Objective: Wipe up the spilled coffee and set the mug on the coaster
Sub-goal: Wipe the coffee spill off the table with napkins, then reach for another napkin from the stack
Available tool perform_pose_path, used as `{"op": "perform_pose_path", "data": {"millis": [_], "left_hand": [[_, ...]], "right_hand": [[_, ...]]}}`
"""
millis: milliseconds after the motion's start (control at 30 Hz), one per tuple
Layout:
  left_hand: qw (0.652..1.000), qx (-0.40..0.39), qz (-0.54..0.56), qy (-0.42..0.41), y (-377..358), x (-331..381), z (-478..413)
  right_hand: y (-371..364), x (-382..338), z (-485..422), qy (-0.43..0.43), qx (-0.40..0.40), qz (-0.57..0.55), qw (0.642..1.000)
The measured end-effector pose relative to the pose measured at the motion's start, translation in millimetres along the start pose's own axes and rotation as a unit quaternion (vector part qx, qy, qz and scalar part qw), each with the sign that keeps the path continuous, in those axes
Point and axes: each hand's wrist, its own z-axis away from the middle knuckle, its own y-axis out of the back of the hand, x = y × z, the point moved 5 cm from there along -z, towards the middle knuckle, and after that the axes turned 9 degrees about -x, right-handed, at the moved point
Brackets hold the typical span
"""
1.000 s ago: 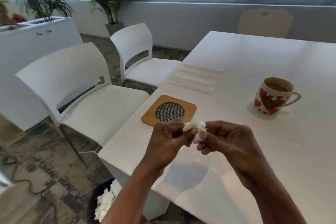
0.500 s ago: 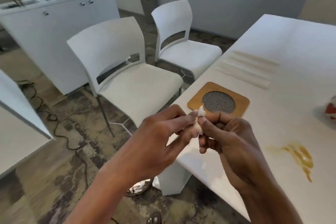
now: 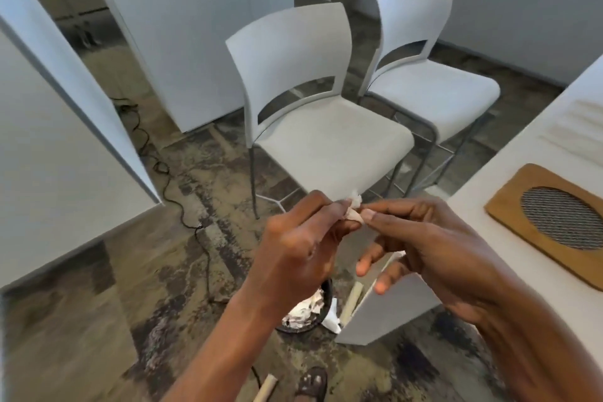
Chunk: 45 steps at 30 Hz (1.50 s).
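Observation:
A small crumpled white tissue [image 3: 355,208] is pinched between my left hand [image 3: 295,251] and my right hand [image 3: 421,248], held in the air past the table's left edge. The right hand's thumb and forefinger pinch it while its other fingers hang loose. Below the hands a dark waste bin [image 3: 308,312] holds crumpled tissues. The wooden coaster [image 3: 509,202] with a round metal mesh lies on the white table [image 3: 528,147] at the right. The mug and the spill are out of view.
Two white chairs [image 3: 326,127] [image 3: 434,81] stand beside the table. A white cabinet [image 3: 195,29] is behind them, and a white panel [image 3: 49,127] is at the left. Cables [image 3: 169,179] trail across the patterned floor. Folded napkins [image 3: 574,137] lie on the table.
My view has swung left and down, away from the table. The mug and the coffee spill have left the frame. Both hands keep pinching the tissue, now over the bin.

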Motion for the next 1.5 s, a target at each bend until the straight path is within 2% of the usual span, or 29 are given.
{"op": "perform_pose_path", "data": {"millis": [100, 200, 267, 367, 567, 667, 767, 900, 1033, 1133, 1267, 1367, 1500], "left_hand": [[0.994, 0.038, 0.029, 0.095, 8, -39, 13], [0.977, 0.011, 0.057, 0.206, -19, -99, 38], [0.949, -0.025, 0.07, 0.305, -54, -154, 72], [0.884, -0.125, 0.051, 0.447, -112, -229, 130], [0.79, -0.279, 0.019, 0.546, -187, -316, 214], [0.761, -0.33, 0.027, 0.558, -209, -349, 233], [0.783, -0.313, 0.014, 0.538, -204, -344, 209], [0.855, -0.266, 0.037, 0.444, -198, -301, 146], [0.903, -0.155, 0.042, 0.398, -175, -245, 60], [0.924, -0.097, 0.072, 0.364, -147, -197, -2], [0.95, -0.056, 0.102, 0.289, -116, -121, -54], [0.972, -0.037, 0.099, 0.208, -104, -53, -74], [0.988, -0.057, 0.106, 0.098, -114, 26, -79]], "right_hand": [[-24, 10, -21, -0.038, -0.032, 0.046, 0.998], [-31, 19, -39, -0.034, 0.017, 0.123, 0.992], [-23, 20, -40, -0.02, 0.061, 0.147, 0.987], [-4, 18, -29, -0.017, 0.115, 0.16, 0.98], [19, 12, 1, 0.004, 0.197, 0.159, 0.968], [22, 1, 21, 0.032, 0.228, 0.151, 0.961], [34, -11, 42, 0.056, 0.292, 0.163, 0.941], [73, -11, 74, 0.065, 0.404, 0.167, 0.897], [125, -8, 104, 0.057, 0.477, 0.207, 0.853], [182, -7, 130, 0.054, 0.538, 0.304, 0.784], [263, 1, 160, 0.004, 0.603, 0.368, 0.708], [315, 9, 160, -0.036, 0.591, 0.411, 0.693], [366, 10, 132, -0.065, 0.537, 0.445, 0.714]]}}
